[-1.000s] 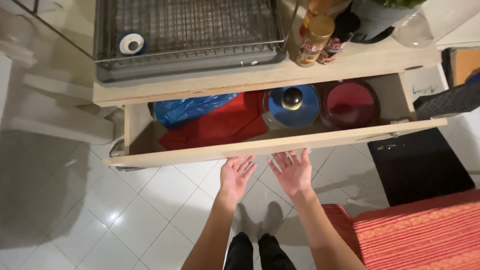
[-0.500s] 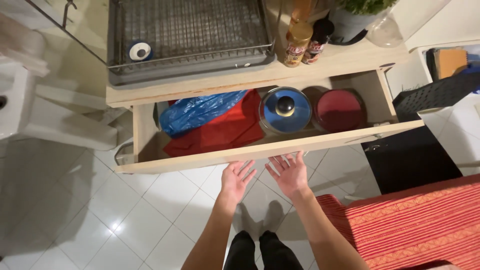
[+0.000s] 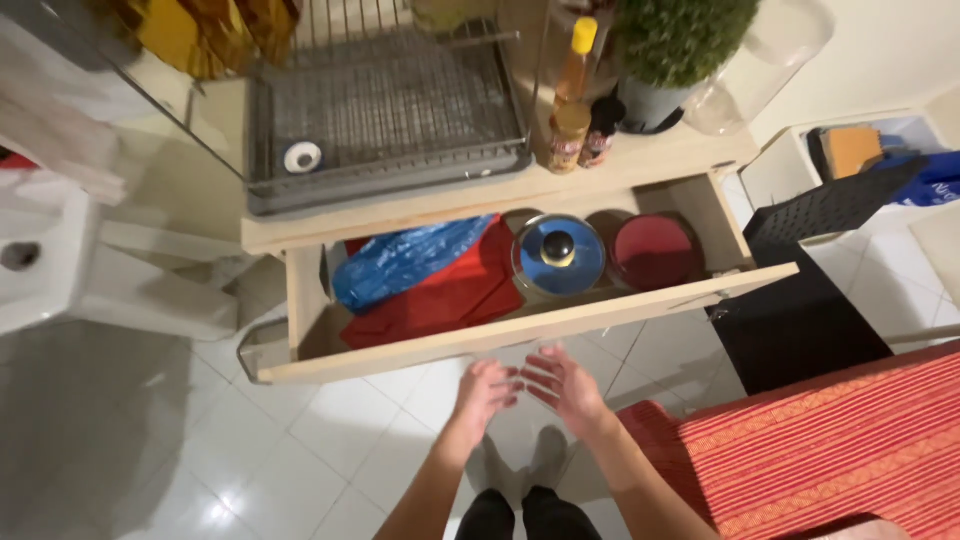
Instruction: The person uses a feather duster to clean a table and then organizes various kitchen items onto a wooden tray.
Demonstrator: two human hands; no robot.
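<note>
Nearest, I logged my left hand [image 3: 484, 390] and right hand [image 3: 563, 386] both open and empty, just below the pulled-out wooden drawer [image 3: 520, 328]; inside, red cloth [image 3: 450, 295] at 11 o'clock, blue-lidded pot [image 3: 558, 257] at 12, red lid [image 3: 655, 251] at 1.

there is a single view, from a camera worn on the person's head. it looks steeply down and forward from standing height, at middling range. the person's arms enter from the near edge and their feet show on the white floor tiles [image 3: 300, 440]. an open wooden drawer [image 3: 520, 330] crosses the middle, and a wire dish rack [image 3: 390, 110] sits at the far edge.
</note>
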